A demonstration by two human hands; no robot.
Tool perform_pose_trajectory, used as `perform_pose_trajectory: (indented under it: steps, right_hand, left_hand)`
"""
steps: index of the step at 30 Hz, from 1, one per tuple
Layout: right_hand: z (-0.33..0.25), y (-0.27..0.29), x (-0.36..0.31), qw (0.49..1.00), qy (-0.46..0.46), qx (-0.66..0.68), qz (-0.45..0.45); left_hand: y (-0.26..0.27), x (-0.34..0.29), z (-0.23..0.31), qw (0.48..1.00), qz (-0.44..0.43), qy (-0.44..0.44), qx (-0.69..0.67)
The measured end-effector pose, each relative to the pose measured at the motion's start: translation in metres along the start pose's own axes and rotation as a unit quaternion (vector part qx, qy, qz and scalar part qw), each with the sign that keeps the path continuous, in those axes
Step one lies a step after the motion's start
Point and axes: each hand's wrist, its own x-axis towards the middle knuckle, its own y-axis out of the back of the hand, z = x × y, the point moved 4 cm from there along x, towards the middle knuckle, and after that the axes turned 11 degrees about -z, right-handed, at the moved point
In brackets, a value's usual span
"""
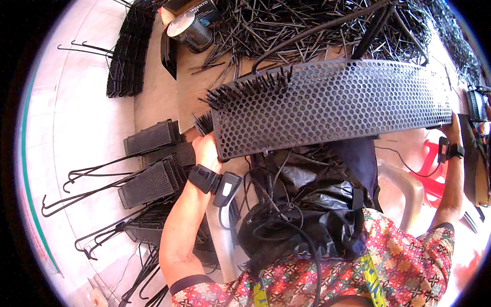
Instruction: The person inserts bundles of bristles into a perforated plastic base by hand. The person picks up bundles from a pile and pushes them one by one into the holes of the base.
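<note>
A long black perforated metal rack is held across in front of me, its face full of round holes. Thin black sticks poke out of the holes along its upper left edge. My left hand grips the rack's left end, with its fingertips partly hidden. Just above that hand, a tight cluster of black stick ends shows; what holds it I cannot make out. At the far right end, my right hand closes on the rack's edge, its fingers mostly hidden. Dark bars rise from the rack's far side.
A big heap of loose black sticks covers the brown work surface beyond the rack. A metal can stands at its left. More perforated racks with hooked rods lie on the left floor. A red plastic stool is at right.
</note>
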Motion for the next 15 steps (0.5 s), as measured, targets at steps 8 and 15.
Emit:
perform_pose_trajectory:
  steps: [8, 15]
  right_hand:
    - [0.021, 0.052, 0.007, 0.991, -0.009, 0.129, -0.041]
    - [0.007, 0.025, -0.012, 0.999, 0.013, 0.023, 0.023]
  left_hand:
    - [0.004, 0.004, -0.003, 0.998, 0.010, 0.024, 0.049]
    - [-0.006, -0.004, -0.002, 0.997, 0.035, 0.015, 0.063]
